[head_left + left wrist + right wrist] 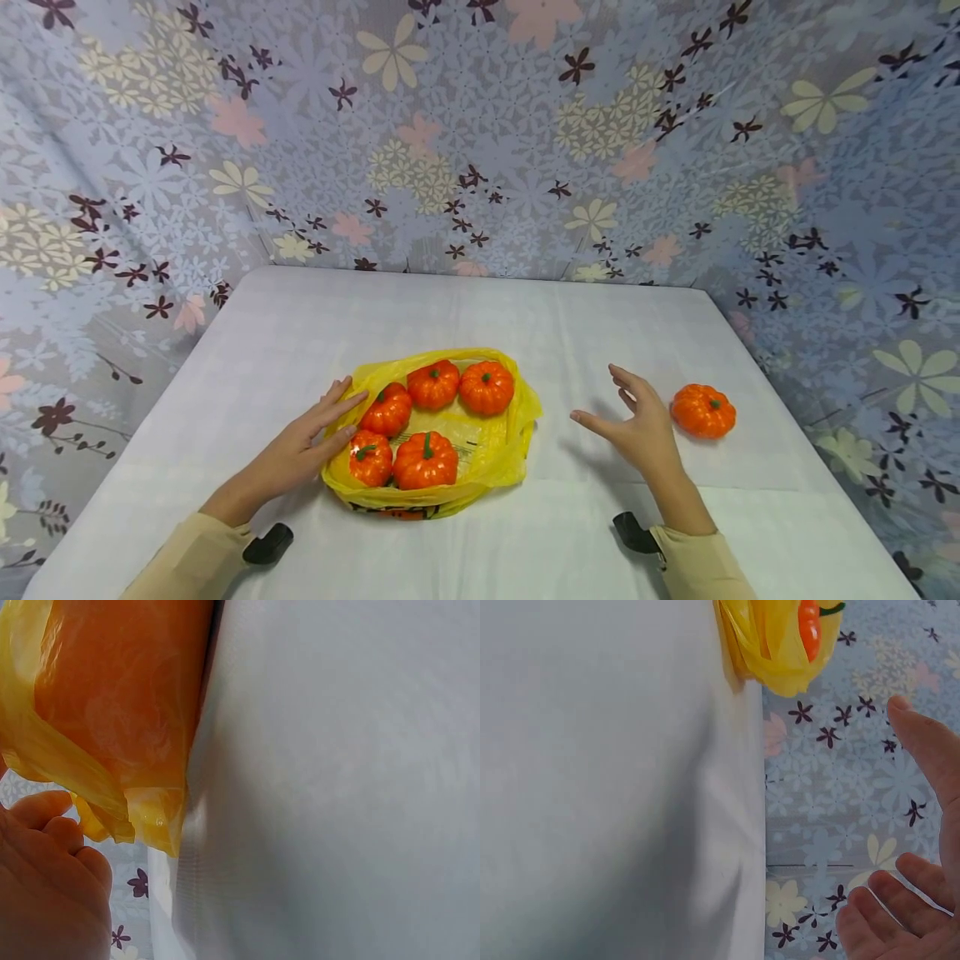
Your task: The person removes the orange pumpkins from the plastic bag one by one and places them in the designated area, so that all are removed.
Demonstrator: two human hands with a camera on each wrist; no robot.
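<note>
A yellow plastic bag (pixel 491 467) lies spread open on the table, its rim folded out around several small orange pumpkins (pixel 426 460) with green stems. At its left rim rests my left hand (pixel 311 437), fingers extended along the plastic and touching it. In the left wrist view, that hand's fingers (pixel 64 832) are beside the bag's yellow edge (pixel 90 769). My right hand (pixel 633 421) hovers to the right of the bag, thumb and fingers spread, holding nothing. Just right of that hand, one more pumpkin (pixel 703 411) sits alone on the table.
A white cloth covers the table (pixel 480 312). Behind and at both sides hangs a floral curtain (pixel 465 125). Black devices (pixel 267 544) are strapped at both wrists, below beige sleeves (pixel 191 558).
</note>
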